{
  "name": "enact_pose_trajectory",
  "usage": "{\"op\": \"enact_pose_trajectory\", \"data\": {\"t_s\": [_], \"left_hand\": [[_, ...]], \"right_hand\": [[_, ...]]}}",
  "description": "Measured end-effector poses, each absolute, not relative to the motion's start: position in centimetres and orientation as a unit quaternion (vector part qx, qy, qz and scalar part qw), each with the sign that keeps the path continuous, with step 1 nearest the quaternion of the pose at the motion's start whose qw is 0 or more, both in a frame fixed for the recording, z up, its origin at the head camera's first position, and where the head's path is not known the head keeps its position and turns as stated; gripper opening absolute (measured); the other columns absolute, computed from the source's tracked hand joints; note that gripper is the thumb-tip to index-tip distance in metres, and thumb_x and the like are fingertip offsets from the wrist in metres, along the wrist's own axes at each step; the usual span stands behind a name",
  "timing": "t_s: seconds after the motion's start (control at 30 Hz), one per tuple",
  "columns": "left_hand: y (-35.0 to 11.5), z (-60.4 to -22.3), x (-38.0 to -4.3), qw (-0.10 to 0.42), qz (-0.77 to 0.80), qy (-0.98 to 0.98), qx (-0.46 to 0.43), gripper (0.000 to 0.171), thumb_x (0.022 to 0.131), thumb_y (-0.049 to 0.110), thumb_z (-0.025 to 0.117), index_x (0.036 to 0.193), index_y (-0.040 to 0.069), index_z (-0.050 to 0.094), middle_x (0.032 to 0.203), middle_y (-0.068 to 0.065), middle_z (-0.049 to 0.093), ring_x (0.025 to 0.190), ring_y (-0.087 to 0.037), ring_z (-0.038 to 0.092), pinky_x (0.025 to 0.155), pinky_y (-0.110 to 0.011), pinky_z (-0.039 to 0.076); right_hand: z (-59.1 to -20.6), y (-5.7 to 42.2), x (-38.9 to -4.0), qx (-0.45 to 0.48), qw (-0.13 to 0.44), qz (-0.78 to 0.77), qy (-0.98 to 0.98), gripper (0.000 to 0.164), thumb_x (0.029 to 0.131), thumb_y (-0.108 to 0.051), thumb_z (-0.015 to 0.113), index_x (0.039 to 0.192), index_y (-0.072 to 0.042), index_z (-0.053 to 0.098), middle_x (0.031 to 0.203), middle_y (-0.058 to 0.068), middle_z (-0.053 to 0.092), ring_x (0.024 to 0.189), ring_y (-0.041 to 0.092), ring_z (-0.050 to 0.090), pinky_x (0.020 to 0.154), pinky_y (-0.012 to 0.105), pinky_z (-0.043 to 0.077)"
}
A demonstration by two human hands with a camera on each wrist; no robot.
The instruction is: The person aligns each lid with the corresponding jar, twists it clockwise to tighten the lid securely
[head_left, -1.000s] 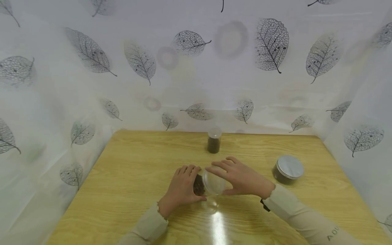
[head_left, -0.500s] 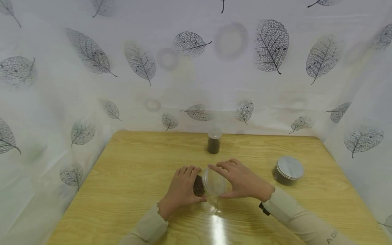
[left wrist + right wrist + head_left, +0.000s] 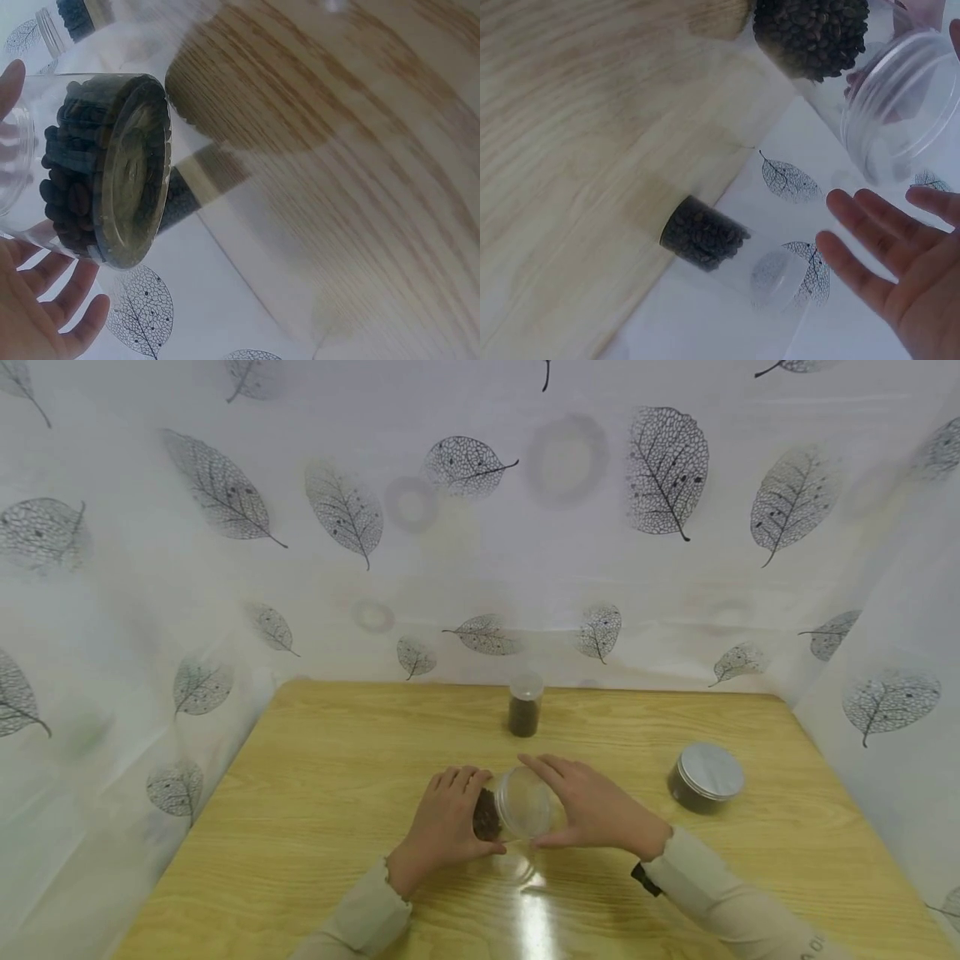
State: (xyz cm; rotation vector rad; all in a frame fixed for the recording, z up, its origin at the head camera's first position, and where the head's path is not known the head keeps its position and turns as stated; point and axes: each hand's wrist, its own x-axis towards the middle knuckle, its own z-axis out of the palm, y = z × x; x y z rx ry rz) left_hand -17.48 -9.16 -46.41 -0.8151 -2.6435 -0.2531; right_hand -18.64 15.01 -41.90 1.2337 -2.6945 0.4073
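Note:
My left hand (image 3: 446, 822) grips a clear jar with dark brown coffee beans (image 3: 79, 169) gathered at its bottom end. The jar (image 3: 825, 94) is tilted, its lidded end toward the right. At that end sits a clear round lid (image 3: 525, 803) with a ridged rim. My right hand (image 3: 596, 802) is around the lid, forefinger at its far edge and thumb at its near edge. The other fingers of the right hand (image 3: 900, 255) spread loosely beside the lid in the right wrist view. The palm side of the left hand (image 3: 45, 300) shows below the jar in the left wrist view.
A narrower clear jar of dark beans (image 3: 523, 714) stands upright near the table's back edge. To the right is a low, wide jar with a silver lid (image 3: 708, 770). A white leaf-printed curtain (image 3: 480, 552) encloses the wooden table (image 3: 337, 752) at back and sides.
My right hand has turned around the lid: the forefinger has slid back toward the far edge and the thumb leftward along the near edge. The left hand and jar stay almost still.

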Motion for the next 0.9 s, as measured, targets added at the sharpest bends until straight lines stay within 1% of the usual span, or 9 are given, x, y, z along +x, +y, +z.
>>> {"op": "enact_pose_trajectory", "data": {"t_s": [0.07, 0.17, 0.27, 0.4, 0.53, 0.7, 0.9], "left_hand": [[-9.2, -46.4, -17.5, 0.180, -0.092, -0.936, -0.288, 0.096, 0.050, 0.069, 0.078, 0.123, 0.014, 0.050, 0.116, -0.002, 0.058, 0.103, -0.020, 0.055, 0.090, -0.039, 0.048], [-9.2, -46.3, -17.5, 0.177, -0.096, -0.937, -0.287, 0.097, 0.050, 0.069, 0.079, 0.124, 0.013, 0.050, 0.116, -0.002, 0.058, 0.103, -0.020, 0.055, 0.090, -0.039, 0.048], [-9.2, -46.3, -17.5, 0.174, -0.096, -0.937, -0.287, 0.097, 0.051, 0.069, 0.078, 0.124, 0.012, 0.051, 0.117, -0.003, 0.058, 0.103, -0.020, 0.056, 0.090, -0.039, 0.048], [-9.2, -46.3, -17.5, 0.168, -0.094, -0.939, -0.286, 0.098, 0.051, 0.070, 0.077, 0.125, 0.011, 0.050, 0.119, -0.003, 0.057, 0.105, -0.021, 0.055, 0.090, -0.039, 0.048], [-9.2, -46.3, -17.5, 0.163, -0.099, -0.939, -0.285, 0.098, 0.052, 0.069, 0.078, 0.126, 0.011, 0.049, 0.119, -0.003, 0.057, 0.105, -0.021, 0.055, 0.091, -0.040, 0.048], [-9.2, -46.3, -17.5, 0.163, -0.104, -0.938, -0.286, 0.097, 0.052, 0.068, 0.079, 0.125, 0.012, 0.049, 0.119, -0.003, 0.057, 0.104, -0.021, 0.055, 0.090, -0.040, 0.048], [-9.2, -46.3, -17.5, 0.162, -0.107, -0.938, -0.286, 0.097, 0.051, 0.068, 0.079, 0.126, 0.013, 0.049, 0.119, -0.003, 0.056, 0.104, -0.021, 0.055, 0.090, -0.040, 0.048]], "right_hand": [[-41.7, 15.1, -18.9, 0.424, 0.069, 0.147, -0.891, 0.104, 0.065, -0.054, 0.078, 0.145, -0.008, 0.031, 0.138, 0.012, 0.048, 0.120, 0.029, 0.054, 0.098, 0.043, 0.047], [-41.4, 15.4, -19.3, 0.463, 0.077, 0.154, -0.870, 0.103, 0.064, -0.049, 0.081, 0.144, -0.007, 0.032, 0.144, 0.011, 0.043, 0.125, 0.028, 0.050, 0.100, 0.042, 0.045], [-41.1, 15.5, -19.7, 0.502, 0.083, 0.150, -0.848, 0.103, 0.063, -0.045, 0.082, 0.144, -0.006, 0.032, 0.147, 0.012, 0.039, 0.127, 0.027, 0.048, 0.102, 0.042, 0.043], [-41.0, 15.4, -20.0, 0.520, 0.069, 0.135, -0.840, 0.108, 0.061, -0.043, 0.083, 0.146, -0.007, 0.028, 0.150, 0.011, 0.036, 0.129, 0.027, 0.046, 0.104, 0.043, 0.041], [-41.0, 15.3, -20.0, 0.516, 0.061, 0.129, -0.844, 0.105, 0.063, -0.040, 0.083, 0.146, -0.008, 0.028, 0.150, 0.009, 0.037, 0.128, 0.025, 0.047, 0.105, 0.042, 0.041], [-41.3, 15.3, -19.8, 0.507, 0.073, 0.136, -0.848, 0.097, 0.068, -0.040, 0.081, 0.145, -0.007, 0.031, 0.147, 0.010, 0.041, 0.124, 0.025, 0.051, 0.103, 0.041, 0.043], [-41.9, 15.5, -19.6, 0.482, 0.064, 0.152, -0.860, 0.096, 0.068, -0.040, 0.080, 0.144, -0.007, 0.032, 0.145, 0.011, 0.043, 0.122, 0.026, 0.053, 0.100, 0.042, 0.045]]}}
